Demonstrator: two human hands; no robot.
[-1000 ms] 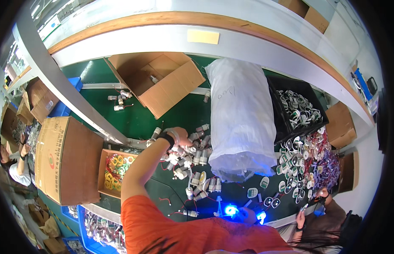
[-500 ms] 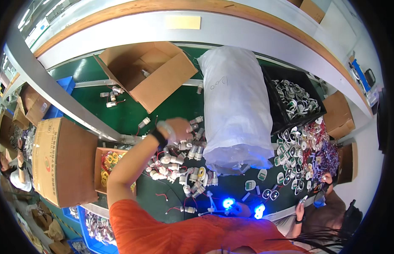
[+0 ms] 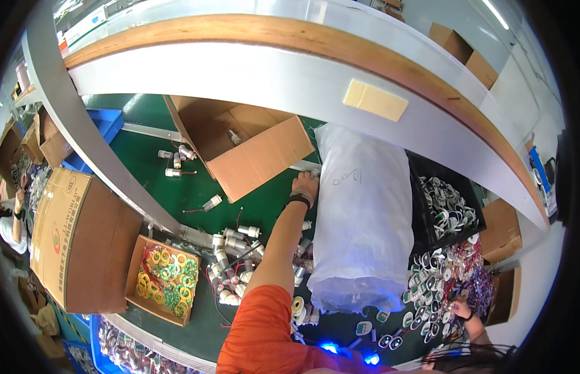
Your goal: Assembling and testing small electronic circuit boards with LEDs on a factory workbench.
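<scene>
Small white cylinder parts [image 3: 237, 262], each trailing thin red and black wires, lie heaped on the green bench [image 3: 153, 181] just below the person's outstretched arm, with a few strays scattered toward the far side. The left hand [image 3: 305, 186] is stretched well forward, past the heap, to the gap between the open cardboard box [image 3: 252, 146] and the tall white plastic sack [image 3: 361, 224]; its fingers curl down against the bench beside the sack's upper corner, and I cannot tell whether the grip is pinching a part or merely resting there, since the knuckles hide whatever lies beneath. A dark band sits on that wrist. The right hand is out of sight. One lone cylinder lies inside the open box, and a smaller carton of green and yellow rings [image 3: 165, 280] stands near the bench's front edge, beside a big sealed brown carton [image 3: 72, 243]. Further right, a black tray [image 3: 449, 209] holds coiled parts, and another person's hand [image 3: 459, 308] works among more coils. From where I stand, the risk seems to lie in the reach itself: the forearm passes right over the tangled heap, so a sleeve or elbow could snag a wire and drag several cylinders along, or nudge the sack, which looks soft and could slump onto the parts beside it.
</scene>
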